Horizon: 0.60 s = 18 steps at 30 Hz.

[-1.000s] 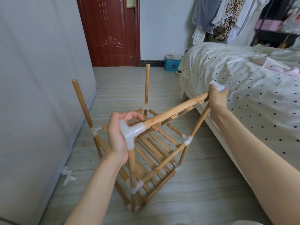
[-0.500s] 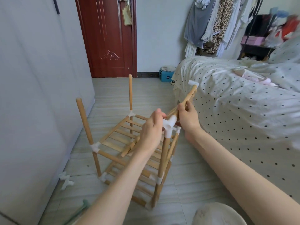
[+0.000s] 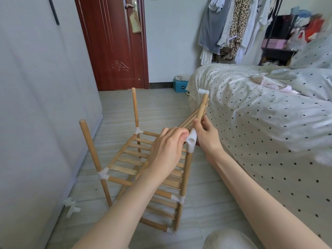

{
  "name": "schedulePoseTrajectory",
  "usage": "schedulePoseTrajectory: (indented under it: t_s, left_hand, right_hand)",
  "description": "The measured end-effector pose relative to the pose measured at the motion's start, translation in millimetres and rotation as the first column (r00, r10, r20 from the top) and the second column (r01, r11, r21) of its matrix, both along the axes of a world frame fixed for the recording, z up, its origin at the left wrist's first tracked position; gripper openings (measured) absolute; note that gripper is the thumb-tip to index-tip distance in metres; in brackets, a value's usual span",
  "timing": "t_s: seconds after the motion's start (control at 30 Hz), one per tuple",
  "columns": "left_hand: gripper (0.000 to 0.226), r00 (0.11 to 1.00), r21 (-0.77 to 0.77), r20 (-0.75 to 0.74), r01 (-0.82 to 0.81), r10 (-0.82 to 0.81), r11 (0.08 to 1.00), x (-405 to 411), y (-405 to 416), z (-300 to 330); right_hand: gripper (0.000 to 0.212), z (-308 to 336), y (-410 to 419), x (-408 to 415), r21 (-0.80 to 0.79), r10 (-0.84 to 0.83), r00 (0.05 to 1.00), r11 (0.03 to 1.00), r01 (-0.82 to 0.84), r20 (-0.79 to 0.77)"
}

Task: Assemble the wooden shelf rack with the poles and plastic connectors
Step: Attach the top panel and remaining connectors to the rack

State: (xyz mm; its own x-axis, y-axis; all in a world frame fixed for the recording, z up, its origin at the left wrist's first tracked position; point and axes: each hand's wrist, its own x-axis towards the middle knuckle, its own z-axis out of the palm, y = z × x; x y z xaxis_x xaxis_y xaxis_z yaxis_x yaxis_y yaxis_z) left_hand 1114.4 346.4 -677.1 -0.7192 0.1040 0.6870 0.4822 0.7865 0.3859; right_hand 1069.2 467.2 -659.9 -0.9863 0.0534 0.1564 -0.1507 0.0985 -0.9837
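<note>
Here the rack (image 3: 143,159) stands on the floor (image 3: 206,203) beside the bed (image 3: 269,123). Both hands grip a slatted shelf panel (image 3: 197,114) tilted above it: left hand (image 3: 167,150) curled beside the white connector (image 3: 191,141), right hand (image 3: 206,135) pinching the rail.

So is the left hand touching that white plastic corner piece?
Touching. The head view shows the left hand with fingertips pressed against the white corner connector.
</note>
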Motion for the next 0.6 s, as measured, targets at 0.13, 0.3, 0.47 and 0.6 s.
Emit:
schedulePoseTrajectory:
  t_s: [0.13, 0.3, 0.47, 0.6]
  left_hand:
    - [0.027, 0.993, 0.104, 0.110, 0.040, -0.052, 0.994, -2, -2, -1]
    - [0.035, 0.827, 0.422, 0.456, 0.124, -0.329, 0.898, -9, -4, -5]
    - [0.100, 0.689, 0.587, 0.576, 0.025, -0.440, 0.809, -20, 3, -24]
    - [0.104, 0.673, 0.536, 0.623, 0.004, -0.399, 0.844, -28, 5, -28]
  right_hand:
    - [0.035, -2, 1, -3, -0.048, 0.012, 0.999, 0.999, -0.010, 0.049]
    - [0.019, 4, 4, -1, -0.342, 0.123, 0.940, 0.940, -0.007, 0.317]
    - [0.033, -4, -4, 5, -0.287, -0.029, 0.958, 0.951, 0.115, 0.287]
    - [0.031, -5, -6, 2, -0.197, -0.138, 0.970, 0.964, 0.177, 0.198]
